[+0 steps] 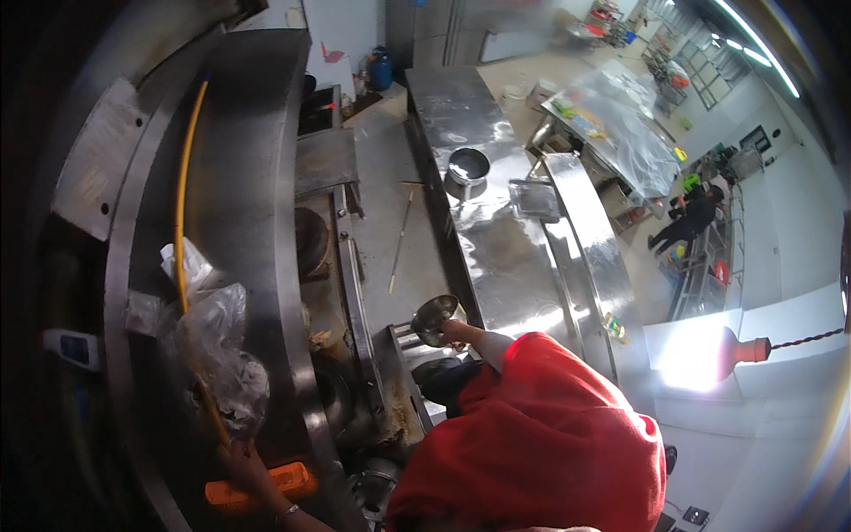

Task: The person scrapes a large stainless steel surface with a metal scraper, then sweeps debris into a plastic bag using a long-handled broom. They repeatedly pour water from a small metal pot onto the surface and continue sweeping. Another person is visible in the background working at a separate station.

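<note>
My right hand (456,332) holds a round metal bowl or ladle (435,316) by its near side, above a slatted metal rack between the stove line and a steel counter. My left hand (244,464), with a bracelet at the wrist, is in the shade at the lower left. It closes around the lower end of a long yellow hose or tube (179,179), though its fingers are dim. Crumpled clear plastic bags (229,346) lie against the hose on a dark steel surface. Just beside that hand is an orange plastic object (262,487).
A metal saucepan (469,166) and a rectangular metal tray (534,199) stand on the steel counter (512,266). Stove burners (310,241) line the left. A thin stick (401,239) lies on the floor. A bright bulb (698,356) hangs at right; another person (691,216) is far off.
</note>
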Action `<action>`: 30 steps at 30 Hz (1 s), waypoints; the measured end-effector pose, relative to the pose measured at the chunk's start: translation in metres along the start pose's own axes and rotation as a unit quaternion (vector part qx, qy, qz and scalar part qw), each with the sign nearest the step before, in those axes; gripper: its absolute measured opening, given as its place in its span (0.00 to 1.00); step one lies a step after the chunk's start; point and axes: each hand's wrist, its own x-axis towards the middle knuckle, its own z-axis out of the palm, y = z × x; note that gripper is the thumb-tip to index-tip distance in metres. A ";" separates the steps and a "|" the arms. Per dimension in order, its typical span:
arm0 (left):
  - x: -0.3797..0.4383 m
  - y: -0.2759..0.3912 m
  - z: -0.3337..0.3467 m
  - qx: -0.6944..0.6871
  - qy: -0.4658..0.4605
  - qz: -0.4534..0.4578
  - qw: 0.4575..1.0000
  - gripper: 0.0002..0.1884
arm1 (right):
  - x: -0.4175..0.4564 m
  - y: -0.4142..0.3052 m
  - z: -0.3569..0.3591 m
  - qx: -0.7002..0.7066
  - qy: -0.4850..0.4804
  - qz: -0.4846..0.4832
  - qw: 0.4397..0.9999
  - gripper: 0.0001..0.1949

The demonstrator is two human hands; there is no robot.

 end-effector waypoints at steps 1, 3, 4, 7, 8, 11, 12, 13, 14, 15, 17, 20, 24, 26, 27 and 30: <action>0.008 -0.002 0.003 -0.015 0.007 0.016 1.000 0.11 | 0.029 0.030 0.018 -0.046 0.048 -0.028 0.997 0.21; 0.016 -0.013 0.027 -0.039 0.015 0.026 0.999 0.11 | 0.033 0.036 0.024 -0.058 0.081 -0.062 0.993 0.21; 0.016 -0.014 0.032 -0.032 0.055 0.032 0.997 0.11 | 0.032 0.036 0.024 -0.084 0.112 -0.089 0.986 0.20; 0.016 -0.021 0.041 -0.065 0.042 0.007 0.997 0.12 | 0.036 0.031 0.015 -0.117 0.067 -0.040 0.990 0.20; 0.015 -0.021 0.042 -0.067 0.041 0.002 0.997 0.12 | 0.031 0.024 0.007 -0.083 0.018 -0.011 0.996 0.23; 0.023 -0.003 0.038 -0.039 0.079 0.046 0.995 0.12 | 0.042 0.054 0.015 -0.017 0.111 -0.067 0.991 0.22; 0.018 -0.008 0.040 -0.024 0.107 0.055 0.992 0.11 | 0.027 0.037 0.008 0.036 0.058 -0.012 0.998 0.21; -0.001 -0.024 0.037 -0.009 0.097 0.026 0.995 0.11 | 0.001 0.003 -0.007 0.065 0.002 0.042 0.997 0.20; -0.003 -0.021 0.030 -0.003 0.091 0.031 0.995 0.10 | 0.003 0.008 -0.006 -0.013 0.002 0.019 1.000 0.19; 0.001 -0.004 0.013 -0.004 0.056 0.023 0.998 0.10 | 0.011 0.016 -0.008 -0.089 0.005 -0.004 0.996 0.19; 0.009 0.008 -0.003 -0.012 0.010 0.014 1.000 0.09 | 0.027 0.039 0.005 -0.175 0.106 -0.087 0.975 0.15; 0.007 -0.003 0.004 -0.077 -0.002 0.008 0.997 0.07 | 0.016 0.023 0.000 -0.062 0.052 -0.003 0.997 0.15; 0.011 -0.006 0.017 -0.087 0.056 0.030 0.994 0.06 | 0.016 0.020 0.000 -0.045 0.043 0.012 0.998 0.14; 0.005 -0.005 0.014 -0.106 0.067 0.016 0.992 0.05 | 0.022 0.017 0.002 -0.111 0.049 -0.020 0.992 0.14; 0.003 -0.006 0.014 -0.116 0.072 0.011 0.991 0.05 | 0.027 0.017 0.002 -0.144 0.048 -0.036 0.988 0.14; 0.013 -0.029 0.051 -0.147 0.092 0.014 0.985 0.06 | 0.045 0.024 0.011 -0.205 0.079 -0.089 0.972 0.13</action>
